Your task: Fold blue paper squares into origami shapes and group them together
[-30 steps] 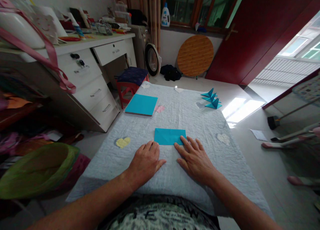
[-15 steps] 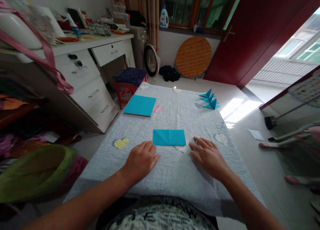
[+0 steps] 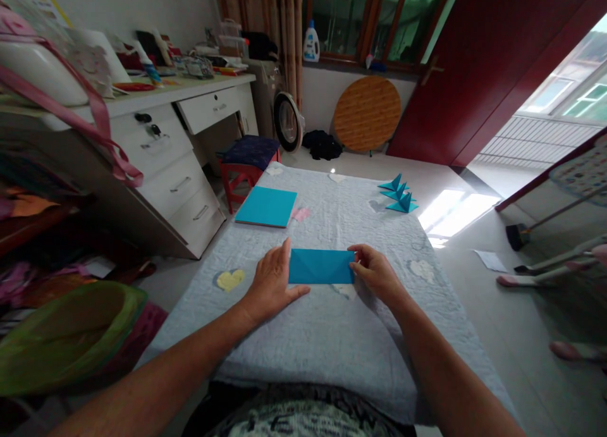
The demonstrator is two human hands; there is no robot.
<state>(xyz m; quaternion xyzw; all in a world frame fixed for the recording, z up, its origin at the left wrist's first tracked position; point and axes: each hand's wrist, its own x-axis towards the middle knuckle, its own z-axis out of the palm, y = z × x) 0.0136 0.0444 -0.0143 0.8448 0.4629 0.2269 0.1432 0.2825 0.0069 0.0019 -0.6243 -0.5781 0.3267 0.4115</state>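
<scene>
Blue paper strip [image 3: 321, 266] sits between my 2 hands, near the middle of the pale tablecloth [image 3: 341, 336], right in front of me, long axis running side to side, so 1 short end faces each hand. Right hand [image 3: 377, 274] has the firmer hold: thumb and fingertips pinched together on the right short end, strip lying to the left of that pinch. Left hand [image 3: 272, 276] is spread, thumb apart from the fingers, fingers standing up along the left short end, thumb pointing in below the near left corner; no pinch there, can't tell if the fingers actually touch the edge or only stop just beside it. Neither hand is clearly nearer, 1 at each end. Strip looks plain blue, matt, rectangular, edges straight, a faint slanting crease or shade mark in its left half, no tears that I can see. Can't tell how many layers, or whether the pinched end is raised off the cloth. Beyond it, to the left, a flat blue square stack [image 3: 267, 206]; far right, 3 pointed folded blue pieces [image 3: 405, 204] in a row, well apart from my hands. Yellow heart [image 3: 231, 279] on the cloth, left of my left hand
</scene>
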